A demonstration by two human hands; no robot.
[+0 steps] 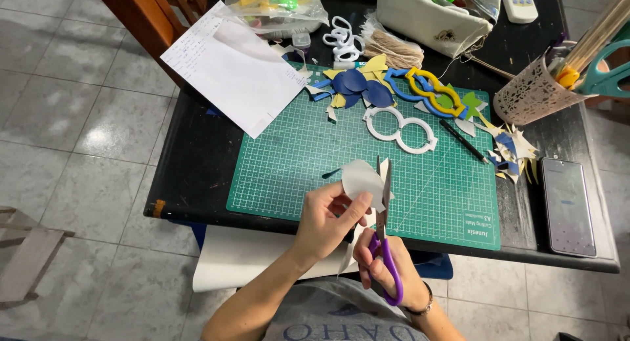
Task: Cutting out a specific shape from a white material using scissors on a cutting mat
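Far left, a white written-on sheet point(231, 66) overhangs the back-left corner of the black desk point(197, 164), well apart from the hands. Left hand point(326, 217) sits at the near edge of the green cutting mat point(295, 164), grip pinched shut on a pale rounded foam piece point(359, 179): thumb on the near face, fingers behind, holding it upright just above the mat. The piece lies up and to the right of that hand, its free edge turned toward the scissors. Just right of it, purple-handled scissors point(382, 210) stand nearly vertical, long axis running from the handle low near the body to the tips up by the piece's right edge; the blades appear closed or almost closed against that edge, touching it. Right hand point(388, 269) is below and slightly right of the left one, fingers through the purple loops, grip clamped on the handles. So the piece is nearer the left hand, and the blades meet it from below along its right side. A pale offcut point(348, 249) hangs between the 2 hands. Further back on the mat: a white spectacle-shaped cutout point(399, 129), blue and yellow foam shapes point(357, 85), a pencil point(463, 141). Far right, a patterned tool cup point(535, 91) and a phone point(567, 206) lying flat on the desk.
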